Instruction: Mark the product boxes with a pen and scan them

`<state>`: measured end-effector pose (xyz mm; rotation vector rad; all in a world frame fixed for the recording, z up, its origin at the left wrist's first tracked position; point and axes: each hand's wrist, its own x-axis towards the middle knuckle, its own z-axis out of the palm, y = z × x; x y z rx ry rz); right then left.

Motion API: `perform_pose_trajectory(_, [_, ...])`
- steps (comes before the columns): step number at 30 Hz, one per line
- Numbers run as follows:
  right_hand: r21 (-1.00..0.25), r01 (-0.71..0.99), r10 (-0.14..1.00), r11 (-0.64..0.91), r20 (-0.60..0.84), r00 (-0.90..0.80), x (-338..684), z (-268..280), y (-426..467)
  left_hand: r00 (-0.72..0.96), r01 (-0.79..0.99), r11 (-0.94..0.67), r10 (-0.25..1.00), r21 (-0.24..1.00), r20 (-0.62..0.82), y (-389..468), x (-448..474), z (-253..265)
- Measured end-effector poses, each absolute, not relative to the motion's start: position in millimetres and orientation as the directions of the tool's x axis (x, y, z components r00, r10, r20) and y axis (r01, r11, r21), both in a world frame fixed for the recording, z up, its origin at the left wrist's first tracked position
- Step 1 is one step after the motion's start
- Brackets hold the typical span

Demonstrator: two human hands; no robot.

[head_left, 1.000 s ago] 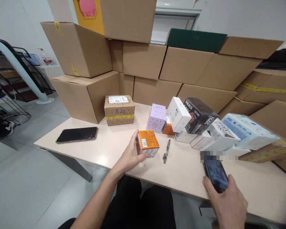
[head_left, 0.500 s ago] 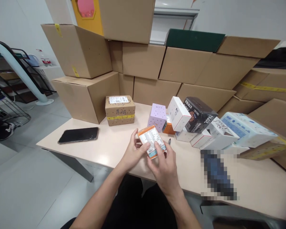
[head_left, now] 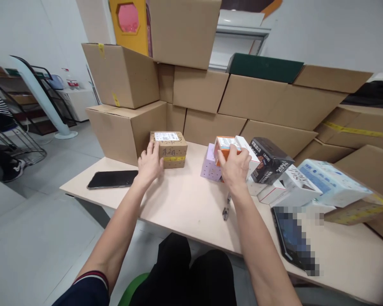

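Since the earlier frame, your left hand (head_left: 150,163) has gone from the orange box (head_left: 225,144) to the small carton (head_left: 174,149), and your right hand (head_left: 238,168) has brought the orange box to the group of boxes. At the far left lies the phone (head_left: 111,180), flat on the table (head_left: 185,208). Beside it, your left fingers are a little apart at the left corner of the carton; whether they touch it, I cannot tell. Next stands the purple box (head_left: 208,165). The orange box is just to its right, before the white box (head_left: 249,148), and your right fingers are clamped on it. What is under it, your hand hides. In my judgement, you are at the step of placing this box; the next move calls for checking that it sits steady, then opening the right fingers gently.
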<state>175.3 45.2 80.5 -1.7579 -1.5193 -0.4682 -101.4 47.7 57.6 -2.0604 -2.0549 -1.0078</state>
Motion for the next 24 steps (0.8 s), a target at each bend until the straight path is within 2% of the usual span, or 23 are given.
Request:
perform_pose_trajectory(3, [-0.297, 0.955, 0.662, -0.017, 0.712, 0.234, 172.2, 84.0, 39.0, -0.028, 0.899, -0.224, 0.828, 0.377, 0.56, 41.5, -100.9, 45.2])
perform_pose_trajectory(7, [-0.241, 0.931, 0.589, 0.274, 0.807, 0.035, 156.6, 73.6, 12.4, -0.004, 0.893, -0.302, 0.734, 0.332, 0.679, 6.4, -97.4, 25.6])
perform_pose_trajectory(9, [-0.325, 0.854, 0.644, 0.407, 0.765, -0.016, 146.4, 60.7, 2.1, -0.069, 0.865, -0.323, 0.68, 0.383, 0.73, -14.2, -97.9, 14.4])
perform_pose_trajectory(10, [-0.404, 0.807, 0.701, 0.432, 0.713, -0.018, 141.9, 53.5, -0.9, -0.134, 0.826, -0.338, 0.66, 0.451, 0.739, -23.1, -98.9, 8.7])
perform_pose_trajectory(11, [-0.503, 0.751, 0.773, 0.428, 0.635, -0.015, 138.1, 46.5, -2.7, -0.232, 0.762, -0.344, 0.647, 0.549, 0.726, -30.5, -100.1, 3.2])
perform_pose_trajectory(13, [-0.685, 0.633, 0.897, 0.36, 0.44, -0.033, 132.9, 35.2, -4.2, -0.384, 0.563, -0.327, 0.71, 0.759, 0.591, -40.4, -102.1, -6.5])
perform_pose_trajectory(15, [-0.783, 0.54, 0.948, 0.309, 0.298, -0.111, 130.6, 29.1, -6.6, -0.402, 0.361, -0.302, 0.803, 0.882, 0.44, -44.9, -101.8, -14.0])
perform_pose_trajectory(19, [-0.863, 0.349, 0.914, 0.365, 0.261, -0.309, 133.1, 25.3, -23.2, -0.338, 0.168, -0.312, 0.873, 0.935, 0.352, -48.9, -92.3, -23.9])
perform_pose_trajectory(21, [-0.879, 0.299, 0.908, 0.373, 0.28, -0.311, 139.3, 18.9, -36.0, -0.374, 0.11, -0.321, 0.863, 0.941, 0.338, -51.7, -85.5, -28.8])
perform_pose_trajectory(24, [-0.828, 0.357, 0.899, 0.432, 0.363, -0.246, 153.6, 0.4, -55.4, -0.415, -0.008, -0.341, 0.857, 0.94, 0.307, -55.2, -75.8, -37.2])
